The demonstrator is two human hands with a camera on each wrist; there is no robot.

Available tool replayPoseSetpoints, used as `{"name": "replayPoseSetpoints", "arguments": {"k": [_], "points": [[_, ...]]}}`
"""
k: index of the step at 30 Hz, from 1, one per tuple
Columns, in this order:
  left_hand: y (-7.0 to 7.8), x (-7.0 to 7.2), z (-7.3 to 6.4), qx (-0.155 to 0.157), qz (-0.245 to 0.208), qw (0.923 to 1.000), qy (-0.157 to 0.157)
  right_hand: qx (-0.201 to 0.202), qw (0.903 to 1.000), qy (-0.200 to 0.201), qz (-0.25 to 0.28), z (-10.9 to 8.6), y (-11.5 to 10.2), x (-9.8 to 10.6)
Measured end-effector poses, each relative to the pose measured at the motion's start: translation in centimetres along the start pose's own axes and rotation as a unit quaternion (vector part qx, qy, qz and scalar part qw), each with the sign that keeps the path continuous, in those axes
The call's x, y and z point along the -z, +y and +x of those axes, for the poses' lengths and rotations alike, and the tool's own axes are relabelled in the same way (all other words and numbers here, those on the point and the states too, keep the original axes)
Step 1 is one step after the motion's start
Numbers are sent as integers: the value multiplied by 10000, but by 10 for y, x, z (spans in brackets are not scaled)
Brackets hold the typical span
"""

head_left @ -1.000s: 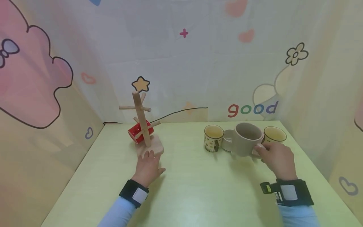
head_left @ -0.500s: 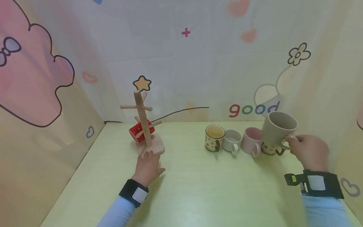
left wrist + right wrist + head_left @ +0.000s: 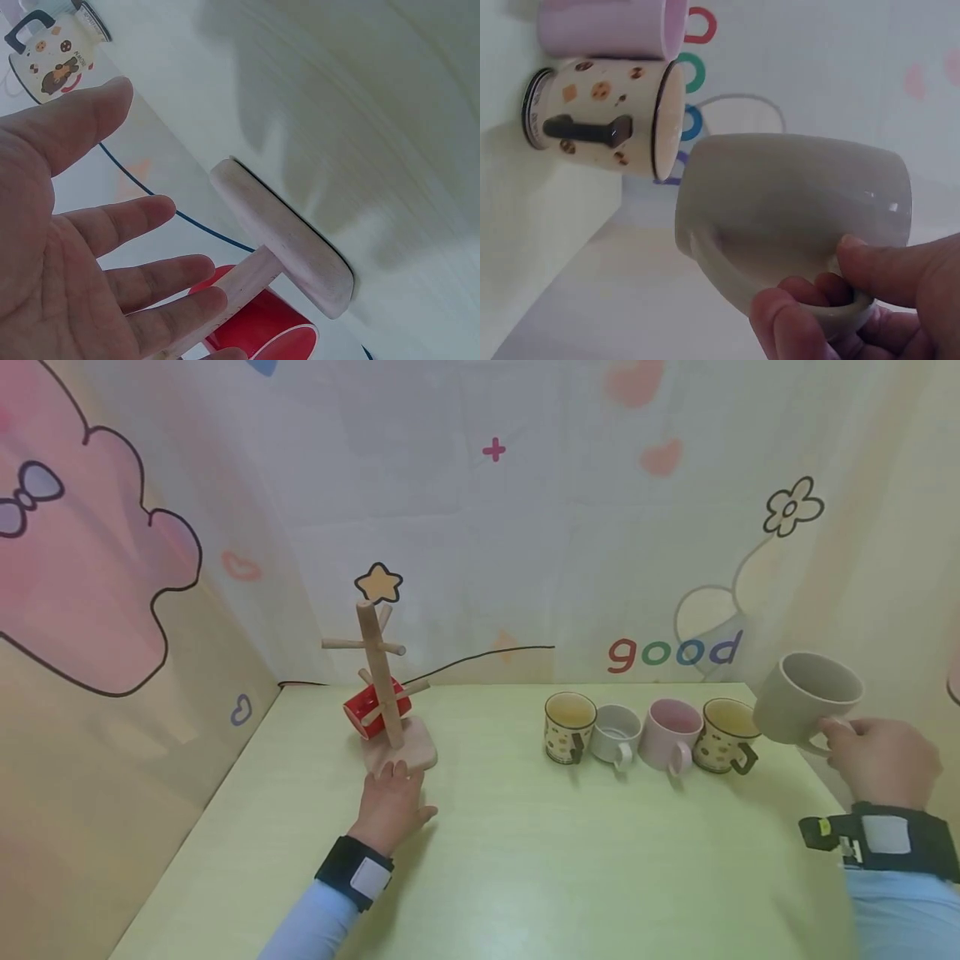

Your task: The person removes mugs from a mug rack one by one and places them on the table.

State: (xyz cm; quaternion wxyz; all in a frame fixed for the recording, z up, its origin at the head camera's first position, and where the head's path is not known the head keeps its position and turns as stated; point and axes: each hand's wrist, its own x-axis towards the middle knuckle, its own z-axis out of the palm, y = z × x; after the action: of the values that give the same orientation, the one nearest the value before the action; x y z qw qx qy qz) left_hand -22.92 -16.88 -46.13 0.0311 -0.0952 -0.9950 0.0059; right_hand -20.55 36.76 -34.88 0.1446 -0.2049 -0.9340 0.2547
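Observation:
My right hand (image 3: 885, 760) grips a grey mug (image 3: 798, 702) by its handle, up in the air at the right end of a row of mugs. In the right wrist view the fingers curl through the handle of the grey mug (image 3: 795, 195) and the thumb lies along it. My left hand (image 3: 392, 806) has its fingers spread straight, fingertips right at the front of the wooden mug stand's base (image 3: 408, 747). A red mug (image 3: 362, 710) hangs tilted on a lower peg of the mug stand (image 3: 378, 672), partly hidden by the post.
Along the back right stand a patterned cream mug (image 3: 567, 731), a small white cup (image 3: 613, 731), a pink mug (image 3: 670, 735) and another patterned mug (image 3: 723, 739), handles toward me. A printed curtain (image 3: 465, 552) closes off the table's back edge.
My right hand has carried the grey mug rightward, from in front of the row to beyond its right end, uncovering the pink mug and the right patterned mug. The left hand has stayed put.

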Motion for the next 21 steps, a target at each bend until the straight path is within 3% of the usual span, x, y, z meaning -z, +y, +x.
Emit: {"name": "replayPoseSetpoints", "arguments": {"k": [6, 21], "points": [[0, -2, 0, 57, -48, 9999, -71, -351, 9993, 129, -32, 8, 13, -2], [0, 0, -3, 50, -248, 9995, -200, 5, 9983, -140, -565, 25, 52, -19]]}}
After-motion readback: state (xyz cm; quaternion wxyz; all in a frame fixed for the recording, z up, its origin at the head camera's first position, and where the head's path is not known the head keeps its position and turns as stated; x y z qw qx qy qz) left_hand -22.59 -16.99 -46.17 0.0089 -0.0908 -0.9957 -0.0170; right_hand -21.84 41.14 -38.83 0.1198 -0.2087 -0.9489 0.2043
